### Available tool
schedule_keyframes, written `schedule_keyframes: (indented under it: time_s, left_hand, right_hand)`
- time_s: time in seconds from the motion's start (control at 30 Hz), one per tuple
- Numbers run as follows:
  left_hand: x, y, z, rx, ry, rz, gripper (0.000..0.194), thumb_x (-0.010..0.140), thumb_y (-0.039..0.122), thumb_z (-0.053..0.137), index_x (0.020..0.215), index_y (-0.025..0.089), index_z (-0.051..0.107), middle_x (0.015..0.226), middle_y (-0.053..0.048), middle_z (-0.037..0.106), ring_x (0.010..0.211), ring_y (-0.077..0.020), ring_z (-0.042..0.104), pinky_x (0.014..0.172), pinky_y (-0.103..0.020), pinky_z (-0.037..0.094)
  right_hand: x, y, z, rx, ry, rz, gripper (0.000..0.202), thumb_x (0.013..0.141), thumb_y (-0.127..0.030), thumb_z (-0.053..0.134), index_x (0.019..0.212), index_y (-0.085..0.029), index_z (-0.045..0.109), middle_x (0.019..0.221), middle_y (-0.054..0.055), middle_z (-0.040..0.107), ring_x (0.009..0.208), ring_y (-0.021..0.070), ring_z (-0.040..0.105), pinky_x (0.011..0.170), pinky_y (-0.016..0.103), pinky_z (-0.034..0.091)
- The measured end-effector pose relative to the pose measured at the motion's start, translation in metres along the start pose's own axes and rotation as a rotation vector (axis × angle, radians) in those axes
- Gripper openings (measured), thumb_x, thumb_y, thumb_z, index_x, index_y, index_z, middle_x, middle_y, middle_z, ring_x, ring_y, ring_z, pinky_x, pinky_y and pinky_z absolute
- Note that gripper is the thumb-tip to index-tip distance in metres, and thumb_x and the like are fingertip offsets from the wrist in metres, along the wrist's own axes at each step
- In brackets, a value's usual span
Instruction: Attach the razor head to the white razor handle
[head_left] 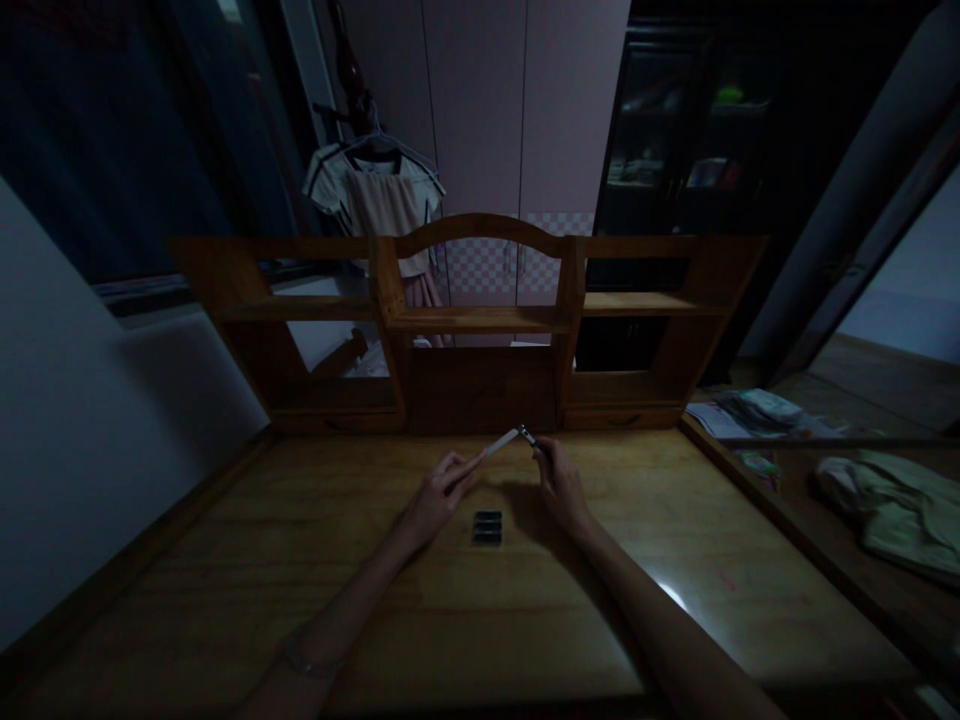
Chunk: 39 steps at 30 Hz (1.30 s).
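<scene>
My left hand (441, 490) is closed on one end of a thin, pale, flat strip (502, 441), which points up and to the right. In my right hand (561, 485) is a small dark tool with a shiny metal head (528, 436); its exact kind is too small to make out. The metal head meets or nearly meets the strip's far end; I cannot tell whether they touch. On the wooden desk between my forearms lies a small pack of black pieces (487, 527), set in rows in what looks like a clear case.
A wooden shelf unit (480, 320) stands along the desk's (360, 640) back edge. A raised wooden rim borders the right side. Beyond it lie papers and packets (757, 410) and a pale green cloth (911, 510). A wall (112, 420) rises at the left.
</scene>
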<state>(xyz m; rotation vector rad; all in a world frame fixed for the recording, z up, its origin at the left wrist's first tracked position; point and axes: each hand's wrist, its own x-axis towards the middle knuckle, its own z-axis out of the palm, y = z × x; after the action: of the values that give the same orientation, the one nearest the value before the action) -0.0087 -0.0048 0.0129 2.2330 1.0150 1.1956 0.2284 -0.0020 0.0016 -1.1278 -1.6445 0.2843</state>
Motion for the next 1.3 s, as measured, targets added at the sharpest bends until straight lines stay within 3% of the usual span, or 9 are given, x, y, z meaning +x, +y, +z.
schedule_keyframes:
  time_s: [0.4, 0.6, 0.77, 0.93, 1.03, 1.13, 1.3]
  left_hand:
    - [-0.001, -0.004, 0.005, -0.01, 0.014, -0.02, 0.039, 0.093, 0.027, 0.044, 0.132, 0.027, 0.048, 0.091, -0.003, 0.051, 0.083, -0.0128, 0.05, 0.078, -0.025, 0.042]
    - [0.0, -0.01, 0.0, 0.021, 0.119, -0.059, 0.039, 0.093, 0.028, 0.043, 0.132, 0.025, 0.048, 0.089, -0.002, 0.052, 0.08, -0.0123, 0.05, 0.076, -0.024, 0.041]
    - [0.0, -0.007, 0.003, -0.051, 0.061, -0.052, 0.04, 0.093, 0.029, 0.043, 0.132, 0.024, 0.048, 0.092, -0.003, 0.053, 0.084, -0.0128, 0.051, 0.08, -0.025, 0.041]
    - [0.001, -0.007, 0.0, -0.058, 0.1, -0.09, 0.04, 0.092, 0.03, 0.044, 0.132, 0.024, 0.048, 0.092, -0.003, 0.054, 0.083, -0.0132, 0.051, 0.079, -0.025, 0.041]
    - [0.001, -0.004, -0.003, -0.084, 0.063, -0.101, 0.041, 0.092, 0.031, 0.043, 0.132, 0.023, 0.048, 0.095, -0.004, 0.057, 0.084, -0.0141, 0.052, 0.079, -0.027, 0.042]
    - [0.002, -0.003, -0.001, -0.122, -0.003, -0.11, 0.041, 0.092, 0.032, 0.044, 0.132, 0.023, 0.049, 0.104, -0.006, 0.061, 0.091, -0.0166, 0.054, 0.085, -0.03, 0.043]
    - [0.003, -0.006, 0.0, -0.143, 0.027, -0.163, 0.039, 0.091, 0.032, 0.045, 0.129, 0.024, 0.052, 0.115, -0.007, 0.061, 0.103, -0.0187, 0.054, 0.093, -0.034, 0.04]
  right_hand:
    - [0.0, -0.003, 0.002, 0.01, -0.006, 0.013, 0.025, 0.095, -0.032, 0.036, 0.112, -0.02, 0.05, 0.1, 0.008, 0.06, 0.09, 0.0209, 0.057, 0.08, 0.034, 0.045]
    - [-0.001, -0.004, 0.002, 0.018, -0.042, -0.004, 0.024, 0.095, -0.031, 0.036, 0.112, -0.021, 0.05, 0.102, 0.008, 0.061, 0.091, 0.0209, 0.058, 0.081, 0.035, 0.046]
    - [-0.002, -0.004, 0.002, 0.019, -0.068, -0.013, 0.023, 0.095, -0.031, 0.036, 0.112, -0.021, 0.049, 0.101, 0.008, 0.061, 0.091, 0.0207, 0.058, 0.08, 0.034, 0.046]
    - [-0.001, -0.006, 0.0, 0.027, -0.052, -0.027, 0.024, 0.095, -0.03, 0.035, 0.112, -0.021, 0.049, 0.099, 0.008, 0.061, 0.09, 0.0206, 0.059, 0.08, 0.034, 0.047]
    - [-0.001, -0.007, 0.0, 0.017, -0.054, -0.045, 0.024, 0.095, -0.03, 0.036, 0.112, -0.021, 0.05, 0.102, 0.009, 0.061, 0.092, 0.0211, 0.058, 0.081, 0.035, 0.047]
    - [-0.001, -0.006, 0.0, 0.019, -0.06, -0.048, 0.024, 0.094, -0.03, 0.037, 0.112, -0.021, 0.051, 0.101, 0.009, 0.061, 0.091, 0.0209, 0.059, 0.08, 0.035, 0.048]
    - [-0.001, -0.007, -0.002, 0.023, -0.057, -0.044, 0.024, 0.095, -0.029, 0.037, 0.113, -0.021, 0.05, 0.102, 0.009, 0.061, 0.093, 0.0208, 0.059, 0.081, 0.035, 0.047]
